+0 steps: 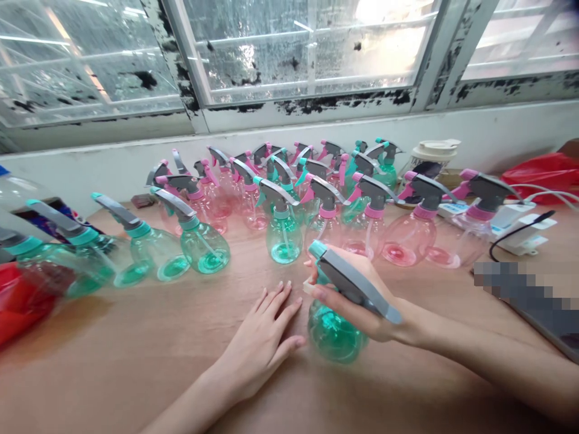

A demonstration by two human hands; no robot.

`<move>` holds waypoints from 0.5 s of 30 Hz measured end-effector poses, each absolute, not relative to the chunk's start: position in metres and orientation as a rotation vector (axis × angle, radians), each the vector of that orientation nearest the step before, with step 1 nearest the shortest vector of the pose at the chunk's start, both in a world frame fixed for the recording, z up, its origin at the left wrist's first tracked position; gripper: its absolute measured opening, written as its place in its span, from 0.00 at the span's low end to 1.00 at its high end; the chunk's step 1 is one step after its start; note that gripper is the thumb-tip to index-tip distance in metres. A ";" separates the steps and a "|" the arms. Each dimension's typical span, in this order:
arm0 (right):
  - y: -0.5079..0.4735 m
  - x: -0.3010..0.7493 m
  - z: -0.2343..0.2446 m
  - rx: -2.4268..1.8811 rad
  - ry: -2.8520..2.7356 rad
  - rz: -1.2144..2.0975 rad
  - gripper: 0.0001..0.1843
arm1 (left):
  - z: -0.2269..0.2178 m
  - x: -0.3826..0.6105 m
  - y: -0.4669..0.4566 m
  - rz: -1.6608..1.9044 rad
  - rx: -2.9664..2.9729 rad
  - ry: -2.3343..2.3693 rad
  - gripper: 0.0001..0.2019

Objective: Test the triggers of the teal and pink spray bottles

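Observation:
My right hand [362,289] is wrapped round the neck and trigger of a green spray bottle [337,334], whose grey head points to the far left. Beside it, my left hand [266,328] lies flat on the wooden table [149,355], fingers spread and holding nothing. Just beyond my hands stands another green spray bottle [284,235]. To its right runs a row of pink spray bottles [409,235]. Several green spray bottles [203,247] form a row on the left. More pink and green bottles crowd together behind, partly hidden.
A lidded paper cup [432,157] stands at the back right, near a red plastic bag [543,172]. White chargers with cables [520,229] and a dark, partly blurred-out flat object [534,313] lie on the right. Another red bag [20,301] is at the left edge. Windows [307,48] rise behind.

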State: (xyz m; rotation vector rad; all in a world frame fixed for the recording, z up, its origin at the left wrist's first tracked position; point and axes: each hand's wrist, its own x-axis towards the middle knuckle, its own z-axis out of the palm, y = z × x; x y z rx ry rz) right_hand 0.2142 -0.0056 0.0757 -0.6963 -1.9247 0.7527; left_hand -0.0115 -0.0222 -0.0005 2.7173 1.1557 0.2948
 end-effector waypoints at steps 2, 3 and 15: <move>-0.005 0.215 0.073 -0.682 -1.909 0.768 0.06 | -0.001 -0.012 -0.025 0.348 2.697 1.133 0.30; -0.005 0.215 0.072 -0.685 -1.897 0.784 0.08 | -0.001 -0.011 -0.027 0.386 2.684 1.123 0.32; -0.006 0.211 0.064 -0.648 -1.806 0.785 0.19 | 0.005 0.000 -0.046 0.747 2.518 1.001 0.34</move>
